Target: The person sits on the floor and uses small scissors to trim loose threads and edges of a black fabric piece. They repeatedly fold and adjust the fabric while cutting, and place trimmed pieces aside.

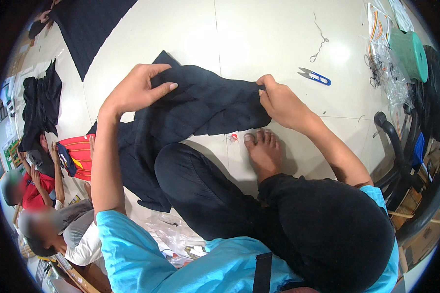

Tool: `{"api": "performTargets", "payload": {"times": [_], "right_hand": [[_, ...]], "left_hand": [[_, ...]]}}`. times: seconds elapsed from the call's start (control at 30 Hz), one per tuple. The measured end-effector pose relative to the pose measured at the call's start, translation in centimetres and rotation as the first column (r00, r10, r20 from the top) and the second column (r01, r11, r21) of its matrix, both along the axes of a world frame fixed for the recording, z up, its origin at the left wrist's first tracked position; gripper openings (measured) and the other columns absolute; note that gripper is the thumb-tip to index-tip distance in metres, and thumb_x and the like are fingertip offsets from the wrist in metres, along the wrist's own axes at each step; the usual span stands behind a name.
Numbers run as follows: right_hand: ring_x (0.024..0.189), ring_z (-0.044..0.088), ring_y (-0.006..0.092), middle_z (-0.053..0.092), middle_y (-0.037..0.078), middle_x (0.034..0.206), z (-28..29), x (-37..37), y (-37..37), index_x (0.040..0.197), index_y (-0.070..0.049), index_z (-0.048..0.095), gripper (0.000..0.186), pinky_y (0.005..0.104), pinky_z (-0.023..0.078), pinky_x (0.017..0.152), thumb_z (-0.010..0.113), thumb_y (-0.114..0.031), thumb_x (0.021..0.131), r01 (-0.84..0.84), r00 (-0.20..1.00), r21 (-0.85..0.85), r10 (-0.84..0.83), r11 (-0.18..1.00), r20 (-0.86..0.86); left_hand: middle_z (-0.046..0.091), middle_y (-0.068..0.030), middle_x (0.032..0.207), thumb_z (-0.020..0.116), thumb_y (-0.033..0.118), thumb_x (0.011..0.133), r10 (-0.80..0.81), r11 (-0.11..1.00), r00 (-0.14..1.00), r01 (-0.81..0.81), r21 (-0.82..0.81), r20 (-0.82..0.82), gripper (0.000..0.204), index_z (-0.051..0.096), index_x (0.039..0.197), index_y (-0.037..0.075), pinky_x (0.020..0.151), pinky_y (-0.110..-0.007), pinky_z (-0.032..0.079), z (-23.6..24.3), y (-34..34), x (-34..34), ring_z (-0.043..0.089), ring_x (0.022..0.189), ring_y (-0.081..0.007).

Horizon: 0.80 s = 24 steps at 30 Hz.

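Note:
A piece of black cloth is stretched between my two hands above the tiled floor. My left hand grips its upper left edge, thumb on top and fingers partly hidden behind the fold. At the right end my right hand pinches the cloth's corner between thumb and fingers. The rest of the cloth hangs down on the left, over and beside my bent knee. Away from both hands, to the right, a pair of blue-handled thread snips lies on the floor.
A loose grey thread lies beyond the snips. To the right stand a green stool-like object, clear plastic bags and a black chair base. Two people sit at the left near a red garment. More black cloth lies far left.

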State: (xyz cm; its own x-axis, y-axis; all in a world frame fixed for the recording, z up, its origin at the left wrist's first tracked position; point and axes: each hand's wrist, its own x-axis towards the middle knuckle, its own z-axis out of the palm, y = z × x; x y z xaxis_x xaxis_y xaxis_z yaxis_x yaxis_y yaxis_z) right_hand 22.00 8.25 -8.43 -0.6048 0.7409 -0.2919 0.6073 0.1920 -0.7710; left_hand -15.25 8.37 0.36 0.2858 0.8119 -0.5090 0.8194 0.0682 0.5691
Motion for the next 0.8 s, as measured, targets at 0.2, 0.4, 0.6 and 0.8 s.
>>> {"api": "performTargets", "payload": {"times": [0.2,0.4,0.6,0.8], "right_hand": [[0.087,0.071,0.0543,0.07,0.036,0.091,1.3,-0.1,0.9,0.104,0.012,0.052,0.026,0.0545,0.057,0.075,0.054,-0.014,0.109,-0.121,0.979,0.031,0.114,0.992,0.172],[0.08,0.064,0.0435,0.065,0.026,0.088,0.8,0.8,1.2,0.099,0.005,0.053,0.025,0.0507,0.05,0.074,0.058,-0.016,0.11,-0.102,0.993,-0.013,0.102,0.995,0.066],[0.073,0.052,0.0273,0.056,0.014,0.083,-1.6,0.8,1.1,0.094,0.001,0.057,0.022,0.039,0.045,0.07,0.062,-0.014,0.108,-0.017,0.99,0.119,0.033,0.993,-0.136],[0.081,0.055,0.0214,0.06,0.011,0.102,0.3,-0.4,0.9,0.094,-0.002,0.06,0.014,0.0346,0.047,0.074,0.065,-0.011,0.103,0.028,0.958,0.084,-0.002,0.996,-0.288]], "left_hand": [[0.077,-0.0235,0.098,0.078,0.026,0.097,-0.057,0.992,0.989,0.071,0.101,-0.133,0.041,0.075,0.12,-0.008,0.077,-0.039,0.058,2.4,-0.7,0.9,0.073,0.079,-0.0285],[0.077,-0.0238,0.107,0.08,0.028,0.096,0.02,0.996,0.994,-0.01,0.089,-0.108,0.043,0.075,0.119,-0.008,0.079,-0.039,0.058,2.6,-2.1,-1.2,0.072,0.085,-0.0285],[0.073,-0.0244,0.122,0.079,0.044,0.095,-0.056,0.968,0.968,0.113,0.224,-0.243,0.06,0.07,0.132,-0.002,0.103,-0.045,0.054,0.7,-3.3,-1.8,0.068,0.117,-0.0379],[0.058,-0.029,0.15,0.073,0.056,0.097,0.051,0.886,0.988,0.022,0.463,-0.145,0.078,0.059,0.15,0.001,0.125,-0.051,0.038,-5.0,-2.0,5.1,0.047,0.149,-0.042]]}}
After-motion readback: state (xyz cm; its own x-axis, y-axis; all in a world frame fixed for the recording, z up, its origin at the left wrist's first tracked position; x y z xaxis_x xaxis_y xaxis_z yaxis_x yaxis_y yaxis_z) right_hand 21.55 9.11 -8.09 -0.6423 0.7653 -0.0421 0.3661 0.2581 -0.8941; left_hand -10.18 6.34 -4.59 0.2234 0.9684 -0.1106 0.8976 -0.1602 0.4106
